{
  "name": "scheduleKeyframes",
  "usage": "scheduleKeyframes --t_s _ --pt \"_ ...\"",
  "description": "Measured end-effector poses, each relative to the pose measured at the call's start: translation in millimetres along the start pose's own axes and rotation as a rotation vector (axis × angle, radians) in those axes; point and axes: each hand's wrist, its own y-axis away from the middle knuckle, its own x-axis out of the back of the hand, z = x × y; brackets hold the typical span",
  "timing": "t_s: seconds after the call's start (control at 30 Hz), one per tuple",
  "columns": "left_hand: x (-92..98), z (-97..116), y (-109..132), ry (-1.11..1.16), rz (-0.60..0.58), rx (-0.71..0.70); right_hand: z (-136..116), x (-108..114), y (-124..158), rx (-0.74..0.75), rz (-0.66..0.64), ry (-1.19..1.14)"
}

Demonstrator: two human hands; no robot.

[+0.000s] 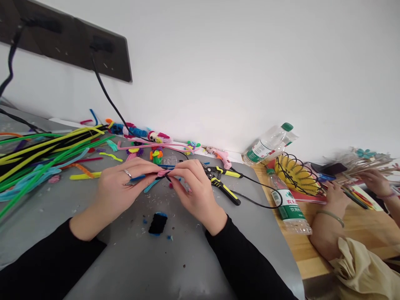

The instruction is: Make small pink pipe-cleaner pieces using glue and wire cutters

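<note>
My left hand [120, 183] and my right hand [195, 189] meet over the grey mat, both with fingertips pinched on a small piece of pink and black pipe cleaner [163, 173]. Much of that piece is hidden by the fingers. Below the hands, a small black fuzzy block [158, 223] with blue edges lies on the mat among bits of fluff. Right beside my right hand are wire pliers [225, 189] with yellow and black handles. Several finished pipe cleaner figures [131, 130] rest behind the hands, along the wall.
Long pipe cleaners [53, 154] pile up at the left. A pink glue gun [224, 158] stands by the wall, its cable looping right. Two water bottles [289, 208] and a yellow basket [296, 175] are at the right. There, another person's hands [336, 198] work over the wooden table [306, 254].
</note>
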Motion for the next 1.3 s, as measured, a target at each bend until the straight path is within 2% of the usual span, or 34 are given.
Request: scheduleKeyframes --t_s 0.27,0.53,0.77,0.97,1.2,1.3 --pt "-0.4 0.6 -0.1 0.012 -0.006 0.0 0.6 -0.9 0.6 -0.039 -0.016 0.003" --pt "0.3 -0.7 0.4 0.004 0.006 -0.012 0.6 0.1 0.1 -0.074 0.051 0.004" --pt "0.4 -1.3 -0.5 0.0 0.012 -0.029 2.0 -0.8 1.6 -0.018 0.012 -0.005" --pt "-0.2 -0.4 0.6 -0.017 0.001 -0.01 2.2 -1.4 2.6 -0.07 -0.055 0.031" --pt "-0.5 0.7 -1.5 -0.026 0.041 -0.137 2.9 -2.3 2.9 -0.05 -0.06 0.025" --pt "-0.2 0.5 -1.8 -0.045 0.027 -0.139 2.5 -2.4 2.6 -0.05 -0.046 0.026"
